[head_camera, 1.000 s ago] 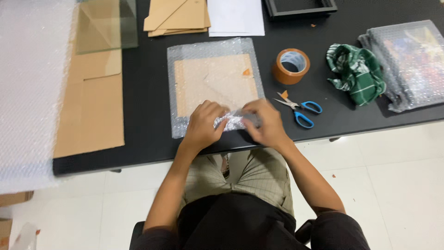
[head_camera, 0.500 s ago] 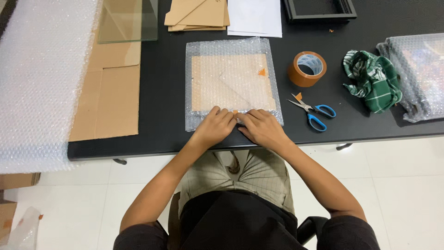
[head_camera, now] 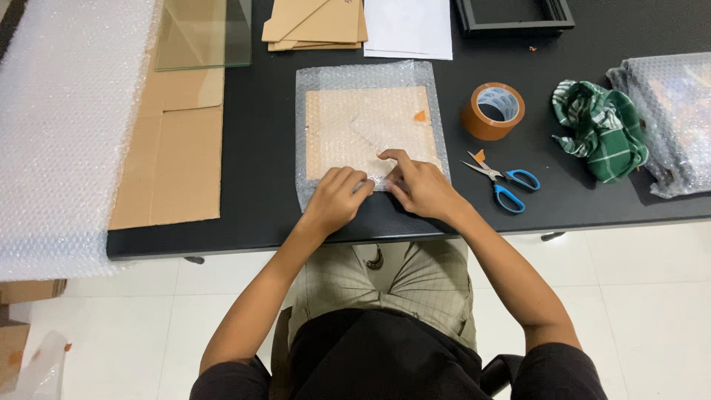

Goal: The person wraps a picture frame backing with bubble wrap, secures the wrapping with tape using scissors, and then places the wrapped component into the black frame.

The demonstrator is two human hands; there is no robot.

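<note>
1. The bubble-wrapped cardboard panel lies flat on the black surface, just in front of the seated person, between the loose cardboard sheet and the roll of brown tape.
2. The left hand rests on the near edge of the panel, fingers curled down and pinching the loose wrap there; half a second ago it lay flatter, pressed beside the other hand.
3. The right hand now reaches a little farther up onto the panel, its fingers bent and pressing on the folded flap of wrap near the near right corner; earlier it sat lower, on the edge itself.
4. Both hands touch only the wrap and grip nothing else.
5. The blue-handled scissors lie just right of the right hand, apart from it, where they were before.
6. The green checked cloth, the other wrapped bundle, the glass pane and the large bubble-wrap sheet have not moved.
</note>
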